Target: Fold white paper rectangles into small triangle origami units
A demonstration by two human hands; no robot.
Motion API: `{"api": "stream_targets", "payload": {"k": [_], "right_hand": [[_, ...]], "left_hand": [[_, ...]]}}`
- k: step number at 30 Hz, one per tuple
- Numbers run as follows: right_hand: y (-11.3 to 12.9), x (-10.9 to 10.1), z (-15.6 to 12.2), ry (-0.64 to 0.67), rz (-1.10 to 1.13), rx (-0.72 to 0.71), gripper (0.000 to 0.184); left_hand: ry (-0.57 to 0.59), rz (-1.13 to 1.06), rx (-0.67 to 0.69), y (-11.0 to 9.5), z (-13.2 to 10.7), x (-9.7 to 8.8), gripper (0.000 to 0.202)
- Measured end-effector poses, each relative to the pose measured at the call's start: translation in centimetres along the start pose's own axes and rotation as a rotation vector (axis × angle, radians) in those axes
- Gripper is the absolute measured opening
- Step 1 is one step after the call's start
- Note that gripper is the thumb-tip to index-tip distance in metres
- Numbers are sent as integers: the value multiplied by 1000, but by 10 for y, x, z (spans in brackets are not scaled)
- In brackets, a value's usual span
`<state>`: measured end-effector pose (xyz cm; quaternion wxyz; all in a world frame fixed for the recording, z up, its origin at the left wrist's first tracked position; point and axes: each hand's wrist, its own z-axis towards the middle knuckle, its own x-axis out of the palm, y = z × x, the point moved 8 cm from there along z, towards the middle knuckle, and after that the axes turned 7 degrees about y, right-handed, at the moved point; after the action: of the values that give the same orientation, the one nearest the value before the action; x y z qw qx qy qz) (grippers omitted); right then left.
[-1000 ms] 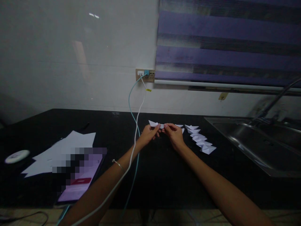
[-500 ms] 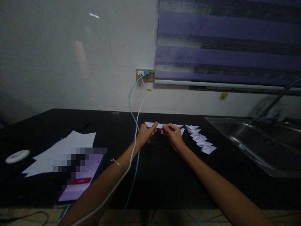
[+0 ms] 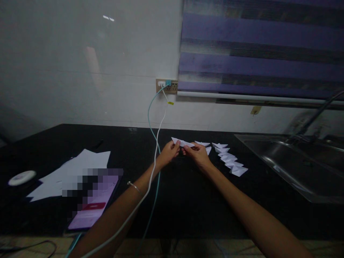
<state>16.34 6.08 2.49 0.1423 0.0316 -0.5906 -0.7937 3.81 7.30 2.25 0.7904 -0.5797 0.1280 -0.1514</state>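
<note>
your left hand (image 3: 168, 152) and right hand (image 3: 197, 154) pinch the folded paper (image 3: 183, 143), fingers closed; you've drawn them closer, tightening the fold.

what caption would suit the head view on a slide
Left hand and right hand pinch a folded white paper shape above a black countertop, beside a row of similar folded shapes.

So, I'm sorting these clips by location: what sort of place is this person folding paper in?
Probably a home kitchen: a steel sink with a faucet is set into the black countertop, below a tiled wall with a socket. Left hand and right hand pinch a folded paper piece there.
</note>
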Motion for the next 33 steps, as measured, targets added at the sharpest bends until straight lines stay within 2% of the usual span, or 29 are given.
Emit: {"api": "stream_targets", "payload": {"k": [4,9,13,17,21,26,28,31,33], "right_hand": [[2,1,-1,18,-42,1,29],[5,1,-3,18,-58,6,27],[2,0,-3,14,-26,30,28],[-2,0,-2,19,25,33,26],[-5,3,-2,70,34,41,23],[-8,9,-1,168,-66,75,24],[-5,6,0,178,-136,53,24],[7,3,0,186,-408,-34,24],[16,5,-1,191,-642,-118,24]], "left_hand": [[75,144,2,-4,-1,5,50],[37,332,114,-24,-7,4,52],[55,334,101,-28,-9,7,54],[118,274,59,-25,-9,11,48],[119,251,53,-21,-9,10,43],[76,169,16,-14,-8,6,39],[113,128,-19,-7,-5,8,43],[225,37,-160,11,-2,14,58],[223,-7,-261,24,-1,11,62]]}}
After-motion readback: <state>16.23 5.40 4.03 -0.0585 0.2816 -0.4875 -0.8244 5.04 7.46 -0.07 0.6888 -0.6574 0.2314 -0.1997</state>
